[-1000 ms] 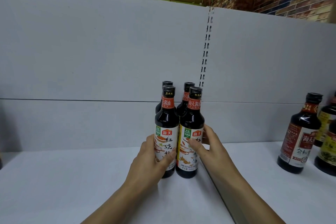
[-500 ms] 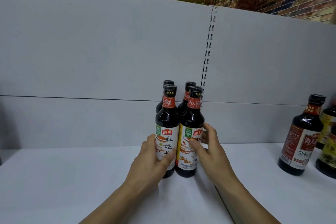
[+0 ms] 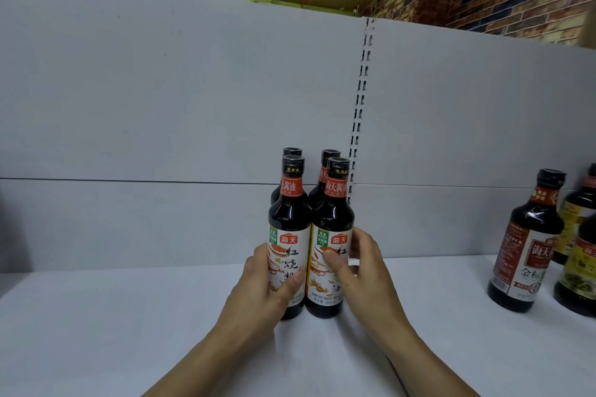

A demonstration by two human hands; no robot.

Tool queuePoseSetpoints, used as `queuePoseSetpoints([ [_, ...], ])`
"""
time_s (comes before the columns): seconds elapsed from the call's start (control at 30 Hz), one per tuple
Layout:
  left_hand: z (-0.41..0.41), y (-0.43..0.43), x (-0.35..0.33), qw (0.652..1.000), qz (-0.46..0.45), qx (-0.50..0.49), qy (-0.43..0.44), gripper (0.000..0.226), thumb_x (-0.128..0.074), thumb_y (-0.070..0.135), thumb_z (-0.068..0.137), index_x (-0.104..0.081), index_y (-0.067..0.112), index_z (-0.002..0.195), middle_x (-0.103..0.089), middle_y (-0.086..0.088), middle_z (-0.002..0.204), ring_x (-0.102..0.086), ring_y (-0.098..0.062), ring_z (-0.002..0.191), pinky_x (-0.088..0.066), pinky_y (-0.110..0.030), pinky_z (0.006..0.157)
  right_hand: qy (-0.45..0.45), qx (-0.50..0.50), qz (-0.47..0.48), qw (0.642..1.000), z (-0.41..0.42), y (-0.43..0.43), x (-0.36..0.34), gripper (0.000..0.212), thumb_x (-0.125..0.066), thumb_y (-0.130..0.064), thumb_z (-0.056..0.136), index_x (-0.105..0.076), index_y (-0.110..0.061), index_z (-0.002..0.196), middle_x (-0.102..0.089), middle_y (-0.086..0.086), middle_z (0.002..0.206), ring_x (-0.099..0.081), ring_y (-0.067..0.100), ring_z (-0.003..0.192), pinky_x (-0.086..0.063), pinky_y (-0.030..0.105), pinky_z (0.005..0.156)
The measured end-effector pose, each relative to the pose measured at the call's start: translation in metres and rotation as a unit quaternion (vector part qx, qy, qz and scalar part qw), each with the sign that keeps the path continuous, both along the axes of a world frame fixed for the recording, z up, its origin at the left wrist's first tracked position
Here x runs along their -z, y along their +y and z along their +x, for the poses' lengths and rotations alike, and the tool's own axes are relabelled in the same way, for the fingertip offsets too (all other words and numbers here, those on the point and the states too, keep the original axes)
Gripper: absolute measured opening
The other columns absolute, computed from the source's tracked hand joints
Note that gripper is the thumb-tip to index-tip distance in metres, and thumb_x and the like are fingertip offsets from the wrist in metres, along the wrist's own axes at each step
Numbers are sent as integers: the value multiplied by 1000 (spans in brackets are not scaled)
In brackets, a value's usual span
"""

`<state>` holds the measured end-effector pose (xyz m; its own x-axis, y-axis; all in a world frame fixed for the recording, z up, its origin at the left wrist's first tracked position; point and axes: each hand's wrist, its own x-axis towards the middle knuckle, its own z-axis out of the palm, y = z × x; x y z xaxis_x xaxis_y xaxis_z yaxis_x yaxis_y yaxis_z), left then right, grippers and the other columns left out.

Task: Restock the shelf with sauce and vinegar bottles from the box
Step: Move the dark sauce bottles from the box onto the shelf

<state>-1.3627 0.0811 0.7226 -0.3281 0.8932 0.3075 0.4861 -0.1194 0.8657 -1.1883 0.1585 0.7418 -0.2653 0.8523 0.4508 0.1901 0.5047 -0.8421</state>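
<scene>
Two dark soy sauce bottles stand upright side by side on the white shelf (image 3: 113, 332), with two more bottles (image 3: 292, 153) close behind them. My left hand (image 3: 261, 290) grips the front left bottle (image 3: 288, 229), thumb across its label. My right hand (image 3: 364, 271) grips the front right bottle (image 3: 332, 222), thumb on the label and fingers curled round its right side. The box is out of view.
At the right end of the shelf stands a group of other sauce bottles, the nearest one (image 3: 529, 245) red-labelled. A slotted upright (image 3: 361, 100) divides the grey back panel just behind the four bottles. A seam in the shelf runs under my right forearm.
Both hands have slid the two front bottles slightly further back, closer to the rear pair. The grips are unchanged.
</scene>
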Motion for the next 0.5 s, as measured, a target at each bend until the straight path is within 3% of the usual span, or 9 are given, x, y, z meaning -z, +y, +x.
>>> queuePoseSetpoints([
  [0.17, 3, -4, -4, 1000, 6, 13, -1, 49, -62, 46, 97, -41, 40, 141, -48, 9, 137, -56, -5, 123, -52, -36, 107, 1, 1, 1, 1000, -1, 1, 2, 51, -67, -44, 93, -46, -35, 139, -56, -14, 135, -59, 1, 119, -57, 30, 94],
  [0.3, 2, -6, -7, 1000, 10, 26, 5, 59, -62, 46, 96, -35, 41, 147, -48, 16, 145, -54, -6, 130, -51, -36, 110, -2, 4, 1, 1000, -1, 2, 2, 52, -67, -46, 92, -46, -35, 139, -56, -15, 135, -59, 3, 120, -57, 36, 97],
  [0.4, 3, -8, -8, 1000, 10, 27, -1, 56, -63, 39, 97, -30, 45, 142, -50, 24, 143, -55, -1, 126, -51, -24, 105, -1, 3, -2, 1000, -1, 0, 2, 56, -66, -51, 90, -45, -35, 139, -55, -15, 135, -59, 2, 120, -57, 37, 97],
  [0.5, 4, -9, -9, 1000, 9, 16, -7, 53, -64, 36, 97, -30, 43, 137, -54, 21, 139, -55, -1, 123, -53, -29, 105, 1, 1, -3, 1000, 0, -2, 1, 56, -65, -51, 89, -46, -36, 139, -55, -15, 134, -59, 2, 119, -58, 36, 97],
])
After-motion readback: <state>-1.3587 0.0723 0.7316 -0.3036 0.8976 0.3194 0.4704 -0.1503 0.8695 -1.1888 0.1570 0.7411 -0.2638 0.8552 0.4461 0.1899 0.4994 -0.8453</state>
